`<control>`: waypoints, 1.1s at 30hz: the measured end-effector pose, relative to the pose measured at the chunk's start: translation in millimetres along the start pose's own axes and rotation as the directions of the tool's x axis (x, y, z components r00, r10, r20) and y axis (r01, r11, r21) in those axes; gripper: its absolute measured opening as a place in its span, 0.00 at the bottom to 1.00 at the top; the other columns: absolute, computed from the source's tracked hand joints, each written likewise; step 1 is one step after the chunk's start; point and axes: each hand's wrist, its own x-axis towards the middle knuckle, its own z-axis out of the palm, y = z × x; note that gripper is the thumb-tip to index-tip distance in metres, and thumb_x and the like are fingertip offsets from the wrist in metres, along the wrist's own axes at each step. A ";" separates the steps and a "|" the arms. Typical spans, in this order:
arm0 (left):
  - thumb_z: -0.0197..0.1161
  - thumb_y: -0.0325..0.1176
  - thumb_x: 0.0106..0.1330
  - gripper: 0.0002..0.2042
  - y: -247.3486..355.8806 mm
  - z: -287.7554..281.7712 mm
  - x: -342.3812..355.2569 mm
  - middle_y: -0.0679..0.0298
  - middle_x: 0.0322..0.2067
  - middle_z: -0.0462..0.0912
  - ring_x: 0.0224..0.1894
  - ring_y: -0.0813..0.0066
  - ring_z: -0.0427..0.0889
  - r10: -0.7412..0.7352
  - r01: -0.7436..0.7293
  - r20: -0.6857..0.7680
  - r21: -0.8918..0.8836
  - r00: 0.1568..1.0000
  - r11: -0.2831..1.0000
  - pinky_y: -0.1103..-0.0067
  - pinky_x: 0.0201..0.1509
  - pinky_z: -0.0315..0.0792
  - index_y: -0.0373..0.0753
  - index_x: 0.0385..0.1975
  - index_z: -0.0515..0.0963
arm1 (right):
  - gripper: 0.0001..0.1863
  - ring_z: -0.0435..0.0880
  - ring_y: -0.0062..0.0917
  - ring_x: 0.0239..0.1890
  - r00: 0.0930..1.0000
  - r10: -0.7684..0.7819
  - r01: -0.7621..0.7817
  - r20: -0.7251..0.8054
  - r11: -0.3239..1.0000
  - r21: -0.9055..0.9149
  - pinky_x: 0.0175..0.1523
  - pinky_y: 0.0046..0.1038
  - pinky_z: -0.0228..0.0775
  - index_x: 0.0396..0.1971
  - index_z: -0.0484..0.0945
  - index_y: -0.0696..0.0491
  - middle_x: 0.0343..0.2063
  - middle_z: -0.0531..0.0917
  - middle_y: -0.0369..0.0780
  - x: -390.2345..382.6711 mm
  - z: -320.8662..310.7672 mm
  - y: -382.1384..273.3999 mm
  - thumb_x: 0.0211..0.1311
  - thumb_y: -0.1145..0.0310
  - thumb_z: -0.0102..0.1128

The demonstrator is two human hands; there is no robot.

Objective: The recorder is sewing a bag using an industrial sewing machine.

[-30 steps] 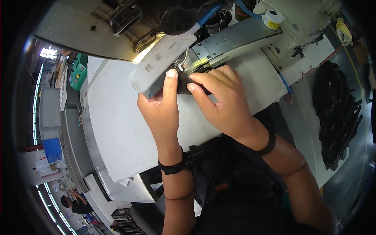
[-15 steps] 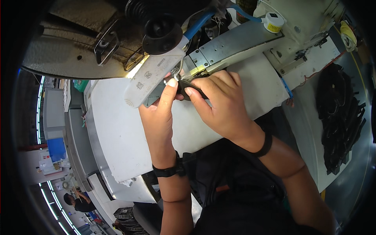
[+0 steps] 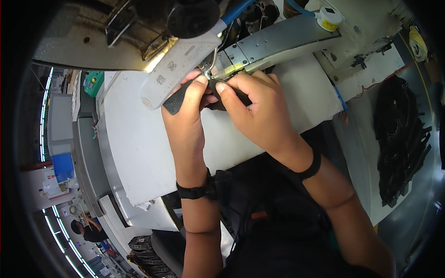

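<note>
Pinching a dark fabric piece (image 3: 177,99) edged with zipper teeth at upper centre of the frame: left hand (image 3: 183,118) with thumb on top, fingers curled beneath; right hand (image 3: 262,111) with thumb and forefinger closed on the toothed edge. Just beside the left thumb, a small metal machine foot (image 3: 207,74). Underneath, a white tabletop (image 3: 139,153). At far right, heaped black pieces (image 3: 401,134).

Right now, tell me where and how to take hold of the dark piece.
Likely best: pinch the dark piece by its flat left end, thumb above, fingers beneath, from the near side, where the left hand lies. It looks thin, and the metal foot stands at its far edge.
</note>
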 end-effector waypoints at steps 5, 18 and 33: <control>0.68 0.29 0.71 0.13 3.1 -5.9 2.8 0.57 0.39 0.87 0.37 0.74 0.86 -0.015 0.017 0.060 -0.036 0.998 0.999 0.79 0.42 0.83 0.25 0.48 0.82 | 0.12 0.79 0.31 0.26 0.999 0.035 -0.035 0.006 0.998 -0.047 0.39 0.36 0.61 0.22 0.81 0.49 0.17 0.80 0.34 0.9 2.6 2.0 0.65 0.65 0.68; 0.63 0.31 0.73 0.07 11.6 -5.1 4.9 0.61 0.37 0.85 0.35 0.78 0.86 -0.078 0.074 0.150 0.027 0.986 0.997 0.81 0.37 0.86 0.34 0.44 0.78 | 0.19 0.62 0.19 0.16 0.963 0.230 -0.216 0.141 0.971 -0.105 0.23 0.30 0.55 0.19 0.78 0.60 0.11 0.71 0.38 20.2 -12.1 -22.8 0.69 0.66 0.69; 0.65 0.29 0.71 0.11 16.6 -5.9 4.4 0.59 0.33 0.85 0.30 0.76 0.86 -0.112 0.111 0.167 0.018 0.980 0.994 0.77 0.31 0.88 0.26 0.43 0.81 | 0.27 0.59 0.14 0.16 0.847 0.449 -0.417 0.284 0.893 -0.166 0.23 0.28 0.49 0.15 0.72 0.59 0.10 0.64 0.33 39.5 -22.7 -31.2 0.72 0.58 0.63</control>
